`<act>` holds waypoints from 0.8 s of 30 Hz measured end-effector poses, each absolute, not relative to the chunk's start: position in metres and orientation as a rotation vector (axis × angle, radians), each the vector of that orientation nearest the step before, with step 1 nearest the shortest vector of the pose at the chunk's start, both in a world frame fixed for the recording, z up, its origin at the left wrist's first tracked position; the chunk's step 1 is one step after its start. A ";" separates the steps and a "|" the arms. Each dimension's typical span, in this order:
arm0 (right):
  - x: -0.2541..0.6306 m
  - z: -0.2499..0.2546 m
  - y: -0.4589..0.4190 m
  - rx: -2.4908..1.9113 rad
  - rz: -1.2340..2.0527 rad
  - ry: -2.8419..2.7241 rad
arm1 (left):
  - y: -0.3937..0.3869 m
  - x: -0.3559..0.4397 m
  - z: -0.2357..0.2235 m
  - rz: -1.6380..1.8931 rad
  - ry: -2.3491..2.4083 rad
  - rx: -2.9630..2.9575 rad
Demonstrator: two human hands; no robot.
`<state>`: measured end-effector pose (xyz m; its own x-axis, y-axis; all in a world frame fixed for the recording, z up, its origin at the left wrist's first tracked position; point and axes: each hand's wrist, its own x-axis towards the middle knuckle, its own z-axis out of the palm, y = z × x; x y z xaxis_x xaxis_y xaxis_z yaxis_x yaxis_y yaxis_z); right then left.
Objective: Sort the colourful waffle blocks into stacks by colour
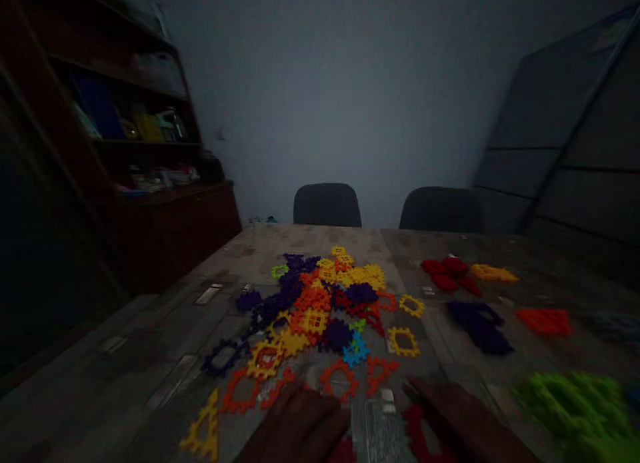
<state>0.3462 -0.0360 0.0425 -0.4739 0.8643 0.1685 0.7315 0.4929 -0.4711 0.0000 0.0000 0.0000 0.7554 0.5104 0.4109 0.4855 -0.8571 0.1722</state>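
Observation:
My left hand (303, 426) is at the bottom centre, its fingers curled together over a red toothed plastic piece (343, 452), which is mostly hidden. To the right, my right hand (460, 416) grips a larger red toothed frame (423, 436); its thumb is out of sight. Just beyond the hands, an orange ring piece (340, 381) and an orange triangle (379, 373) lie flat. A heap of interlocking toothed pieces (315, 300) in yellow, orange, purple and red spreads over the middle of the table.
Sorted groups lie on the right: red pieces (445, 274), purple pieces (480, 326), orange pieces (544, 321) and a green stack (575, 410). A yellow triangle (203, 428) lies at left. Two dark chairs (327, 204) stand behind the table (200, 330). The room is dim.

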 end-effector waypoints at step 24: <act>0.345 0.051 -0.047 -1.486 0.828 -2.273 | -0.011 -0.001 0.031 0.708 0.881 2.774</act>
<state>0.3451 -0.0475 0.0512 -0.4188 0.9061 -0.0601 0.7322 0.2978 -0.6125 -0.0006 -0.0112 0.0307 0.7166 0.5765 0.3926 0.5075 -0.8171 0.2736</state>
